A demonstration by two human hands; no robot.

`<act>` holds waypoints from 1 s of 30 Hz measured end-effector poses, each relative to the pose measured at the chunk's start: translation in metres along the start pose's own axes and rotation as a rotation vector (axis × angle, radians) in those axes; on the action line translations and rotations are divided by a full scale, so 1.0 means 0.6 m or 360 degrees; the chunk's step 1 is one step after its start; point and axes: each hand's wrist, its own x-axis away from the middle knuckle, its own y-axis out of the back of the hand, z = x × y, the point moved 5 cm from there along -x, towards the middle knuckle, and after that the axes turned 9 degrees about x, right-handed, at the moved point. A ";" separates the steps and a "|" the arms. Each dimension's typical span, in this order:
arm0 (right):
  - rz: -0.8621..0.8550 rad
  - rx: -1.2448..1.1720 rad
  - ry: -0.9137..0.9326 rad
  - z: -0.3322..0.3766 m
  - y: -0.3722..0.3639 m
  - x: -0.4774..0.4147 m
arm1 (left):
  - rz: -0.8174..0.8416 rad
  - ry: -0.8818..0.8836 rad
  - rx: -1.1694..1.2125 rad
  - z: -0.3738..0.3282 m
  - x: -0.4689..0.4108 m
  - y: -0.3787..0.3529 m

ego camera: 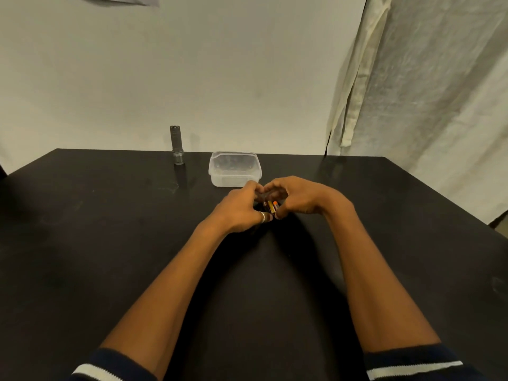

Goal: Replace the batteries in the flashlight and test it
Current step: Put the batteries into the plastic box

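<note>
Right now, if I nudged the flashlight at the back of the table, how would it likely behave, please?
The flashlight stands upright, tall and narrow, so a push would probably tip it. Once down, its round body would likely roll on the table. It looks metallic, so probably rigid.

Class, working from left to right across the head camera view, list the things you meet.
Upright flashlight → clear plastic container → batteries → curtain. The left hand and right hand are left out: they overlap the container and batteries.
</note>
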 end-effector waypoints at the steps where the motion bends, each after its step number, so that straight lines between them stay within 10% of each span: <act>1: -0.0002 0.0039 -0.0013 -0.001 -0.001 -0.002 | -0.0001 0.0002 0.0022 0.002 -0.001 0.000; 18: -0.0293 -0.0001 0.0114 0.002 0.014 -0.001 | -0.0251 -0.0123 0.0262 -0.019 0.017 0.023; 30: -0.0830 -0.0782 0.0181 0.029 0.046 -0.042 | -0.0578 0.0118 0.0785 -0.012 -0.005 0.095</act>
